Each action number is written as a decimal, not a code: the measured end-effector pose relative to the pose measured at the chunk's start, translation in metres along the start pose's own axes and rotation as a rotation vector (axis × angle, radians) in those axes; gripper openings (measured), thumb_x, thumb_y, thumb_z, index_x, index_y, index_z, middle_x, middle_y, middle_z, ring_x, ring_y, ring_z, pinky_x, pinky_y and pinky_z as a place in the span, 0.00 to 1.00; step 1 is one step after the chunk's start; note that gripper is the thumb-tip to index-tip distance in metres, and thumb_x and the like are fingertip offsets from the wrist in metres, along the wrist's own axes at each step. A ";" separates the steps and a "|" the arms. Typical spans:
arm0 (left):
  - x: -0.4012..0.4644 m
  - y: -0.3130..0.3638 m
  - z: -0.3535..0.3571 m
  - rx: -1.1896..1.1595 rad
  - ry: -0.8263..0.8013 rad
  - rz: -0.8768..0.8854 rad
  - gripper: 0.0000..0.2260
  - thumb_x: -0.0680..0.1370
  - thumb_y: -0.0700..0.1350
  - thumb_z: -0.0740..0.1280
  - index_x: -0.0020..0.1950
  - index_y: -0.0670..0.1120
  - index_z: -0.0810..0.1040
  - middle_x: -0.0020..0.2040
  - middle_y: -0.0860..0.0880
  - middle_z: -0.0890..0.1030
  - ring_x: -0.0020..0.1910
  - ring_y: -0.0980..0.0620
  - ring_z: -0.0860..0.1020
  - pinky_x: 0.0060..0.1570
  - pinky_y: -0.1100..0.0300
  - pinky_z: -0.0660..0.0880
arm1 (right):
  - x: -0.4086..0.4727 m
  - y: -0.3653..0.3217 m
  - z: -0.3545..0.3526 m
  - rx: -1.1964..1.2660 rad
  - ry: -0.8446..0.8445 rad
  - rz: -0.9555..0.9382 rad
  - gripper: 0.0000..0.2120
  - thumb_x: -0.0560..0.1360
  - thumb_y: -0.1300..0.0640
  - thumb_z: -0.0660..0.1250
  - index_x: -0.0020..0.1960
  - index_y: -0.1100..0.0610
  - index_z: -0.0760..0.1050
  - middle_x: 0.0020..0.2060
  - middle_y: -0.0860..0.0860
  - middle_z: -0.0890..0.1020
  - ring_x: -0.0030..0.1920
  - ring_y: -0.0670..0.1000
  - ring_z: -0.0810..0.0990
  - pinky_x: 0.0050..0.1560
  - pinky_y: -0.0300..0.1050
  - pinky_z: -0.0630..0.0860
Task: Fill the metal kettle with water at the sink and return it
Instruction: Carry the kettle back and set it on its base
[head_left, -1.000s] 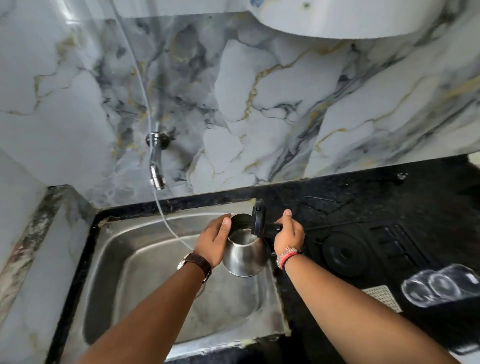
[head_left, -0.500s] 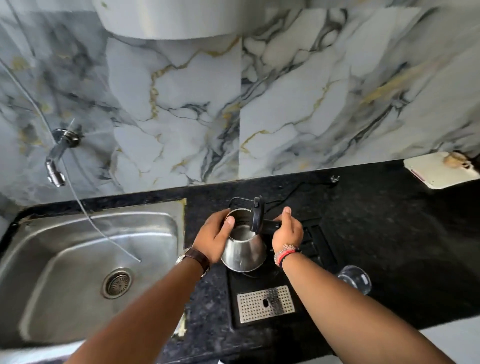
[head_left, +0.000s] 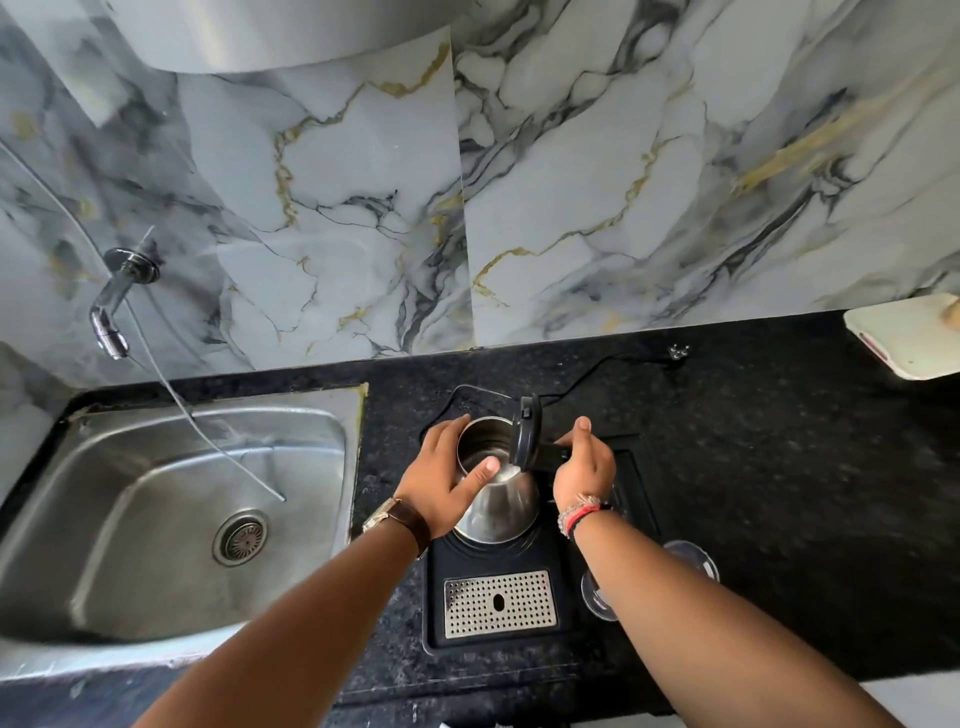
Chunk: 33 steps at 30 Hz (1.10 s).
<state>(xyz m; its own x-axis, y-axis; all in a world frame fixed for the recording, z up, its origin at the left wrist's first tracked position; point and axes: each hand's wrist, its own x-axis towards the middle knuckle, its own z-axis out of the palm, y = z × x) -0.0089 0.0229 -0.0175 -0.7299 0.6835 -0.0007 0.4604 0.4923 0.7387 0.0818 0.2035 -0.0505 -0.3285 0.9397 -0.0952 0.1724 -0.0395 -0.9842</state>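
The kettle is held over the black tray on the dark bench, to the right of the sink and well apart from the tap on the marble wall. Its wide base sits at or just above the round pad at the far end of that tray; whether it already touches cannot be told from this view. The body stands close to upright, narrowing toward its open mouth, and the black lid is hinged up on edge at the kettle's right side. The right hand is closed around the black handle that sticks out to the right of the kettle, thumb on top. The left hand is cupped against the kettle's left wall, fingers curled round the far side and the thumb lying over the near rim, so the kettle sits squarely between the two hands, with neither nearer than the other. Something pale glints inside the mouth, probably water, though the level is not clear. The coming move seems to turn on the vertical line from the kettle's base to the pad directly beneath it: a straight lowering, kept level so nothing slops out of the open top. A clear glass lies just right of the tray, partly hidden by the right forearm, and a perforated metal grille sits on the near part of the tray.
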 end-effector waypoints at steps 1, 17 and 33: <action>-0.002 0.001 0.001 -0.003 0.006 0.002 0.40 0.75 0.73 0.60 0.80 0.51 0.62 0.77 0.50 0.67 0.71 0.52 0.71 0.65 0.59 0.69 | -0.001 0.001 -0.002 0.004 -0.010 -0.010 0.30 0.75 0.33 0.55 0.28 0.54 0.76 0.24 0.51 0.78 0.29 0.50 0.77 0.36 0.48 0.72; -0.018 -0.003 -0.005 -0.019 -0.001 0.032 0.40 0.76 0.73 0.56 0.81 0.48 0.62 0.78 0.48 0.66 0.72 0.51 0.70 0.70 0.53 0.68 | -0.010 -0.003 -0.008 0.015 -0.104 -0.014 0.22 0.76 0.40 0.63 0.29 0.53 0.75 0.23 0.49 0.72 0.28 0.50 0.69 0.35 0.48 0.67; 0.003 -0.007 -0.003 0.018 -0.041 -0.019 0.40 0.76 0.73 0.53 0.79 0.48 0.65 0.75 0.45 0.71 0.71 0.45 0.73 0.68 0.53 0.69 | -0.006 0.001 -0.001 0.013 -0.139 0.045 0.21 0.77 0.42 0.64 0.30 0.53 0.75 0.20 0.43 0.71 0.27 0.47 0.68 0.35 0.46 0.67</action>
<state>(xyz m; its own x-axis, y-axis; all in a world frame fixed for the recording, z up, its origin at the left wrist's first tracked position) -0.0159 0.0194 -0.0203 -0.7177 0.6951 -0.0424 0.4556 0.5148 0.7262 0.0846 0.1985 -0.0509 -0.4461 0.8808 -0.1585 0.1782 -0.0861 -0.9802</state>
